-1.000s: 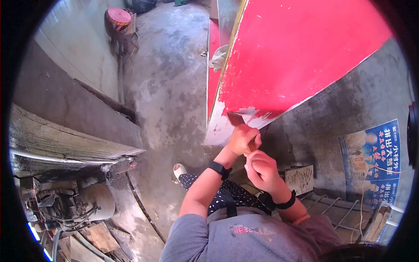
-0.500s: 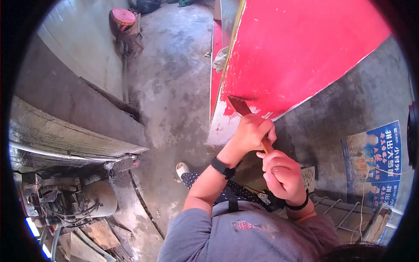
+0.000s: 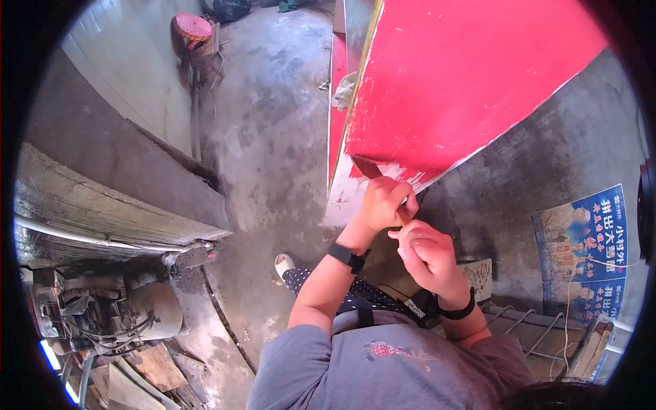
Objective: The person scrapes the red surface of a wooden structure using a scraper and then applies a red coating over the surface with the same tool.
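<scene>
A scraper [image 3: 367, 167] with a flat dark blade and a wooden handle lies against the lower left part of a large red panel [image 3: 451, 82]. My left hand [image 3: 384, 203] is wrapped round it close to the blade. Behind it, my right hand [image 3: 427, 253] closes round the rear of the handle, which its fingers mostly hide. Below the blade a pale strip of the panel shows, with ragged red edges. The red surface has small scratches along its left edge. A greyish cloth [image 3: 344, 92] hangs at that edge.
A machine [image 3: 154, 311] and wood scraps [image 3: 154, 369] are at the lower left. A concrete ledge [image 3: 123, 198] runs along the left. A pink round stool [image 3: 193, 27] stands at the upper left. On the right are a blue poster [image 3: 581, 253] and a metal rack [image 3: 526, 328].
Both hands and the scraper have moved to the left. The blade now sits slightly lower on the panel, and the pale area beside it reaches a little higher.
</scene>
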The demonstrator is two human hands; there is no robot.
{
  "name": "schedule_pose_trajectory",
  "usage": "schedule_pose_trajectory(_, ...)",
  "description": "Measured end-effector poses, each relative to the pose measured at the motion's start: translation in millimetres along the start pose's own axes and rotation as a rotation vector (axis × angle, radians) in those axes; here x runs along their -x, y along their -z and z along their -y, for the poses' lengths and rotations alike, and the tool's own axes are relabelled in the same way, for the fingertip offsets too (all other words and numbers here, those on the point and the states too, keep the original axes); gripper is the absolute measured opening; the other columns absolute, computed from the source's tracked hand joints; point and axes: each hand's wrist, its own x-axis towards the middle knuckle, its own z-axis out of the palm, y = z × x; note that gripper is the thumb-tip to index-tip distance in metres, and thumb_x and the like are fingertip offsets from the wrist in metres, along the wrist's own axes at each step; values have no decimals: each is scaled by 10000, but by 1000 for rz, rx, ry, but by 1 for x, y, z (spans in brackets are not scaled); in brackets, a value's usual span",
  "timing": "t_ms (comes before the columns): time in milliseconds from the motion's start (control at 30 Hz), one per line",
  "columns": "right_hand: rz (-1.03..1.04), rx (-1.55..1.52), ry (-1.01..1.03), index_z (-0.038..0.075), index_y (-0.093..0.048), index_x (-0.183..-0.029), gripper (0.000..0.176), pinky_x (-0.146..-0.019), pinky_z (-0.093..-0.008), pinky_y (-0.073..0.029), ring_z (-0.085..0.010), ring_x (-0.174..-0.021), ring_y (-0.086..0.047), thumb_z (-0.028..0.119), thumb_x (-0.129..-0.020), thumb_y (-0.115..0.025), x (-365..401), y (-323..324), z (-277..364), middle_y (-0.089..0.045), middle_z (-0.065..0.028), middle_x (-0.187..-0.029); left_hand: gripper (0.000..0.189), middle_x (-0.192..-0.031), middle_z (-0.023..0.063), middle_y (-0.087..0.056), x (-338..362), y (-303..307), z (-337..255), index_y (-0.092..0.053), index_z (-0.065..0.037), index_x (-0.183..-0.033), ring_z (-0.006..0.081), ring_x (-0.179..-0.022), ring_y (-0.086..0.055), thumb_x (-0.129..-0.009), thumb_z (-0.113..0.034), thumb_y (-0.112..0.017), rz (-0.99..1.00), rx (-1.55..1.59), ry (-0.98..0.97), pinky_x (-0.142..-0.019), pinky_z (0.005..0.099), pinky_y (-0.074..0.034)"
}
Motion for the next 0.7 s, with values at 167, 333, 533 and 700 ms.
schedule_pose_trajectory(167, -56, 24, -57, -41, -469, -624, 210, -613, -321, -469, -231, -619, -531, -38, -809, -570, -11, 2, 0, -496, -93, -632, 122, -476, 87, -472, -3, 0, 2, -505, -69, -622, 281, -425, -502, -597, -26, -617, -29, -33, 35, -419, 368, -384)
schedule_pose_trajectory(333, -106, -39, -268, -39, -476, -675, 222, -524, -279, -383, -151, -537, -460, 42, -870, -545, -20, -2, -46, -480, -99, -624, 148, -533, 78, -550, 25, -6, 40, -541, -59, -656, 270, -494, -571, -648, -152, -655, 96, 60, 225, -458, 339, -429)
schedule_pose_trajectory(533, 22, 74, -3, -34, -507, -647, 173, -615, -336, -489, -245, -617, -535, -18, -797, -591, -22, -8, 6, -500, -111, -627, 171, -468, 57, -482, -4, 13, 5, -496, -107, -578, 273, -415, -511, -555, -113, -665, 4, 81, 87, -412, 382, -390)
schedule_pose_trajectory(700, -96, -41, -163, -54, -495, -638, 179, -744, -398, -550, -227, -650, -556, -54, -816, -514, -7, -2, -3, -517, -99, -637, 147, -449, 62, -431, -1, 1, 12, -493, -81, -595, 264, -392, -475, -545, -53, -629, -34, 40, -22, -391, 358, -372)
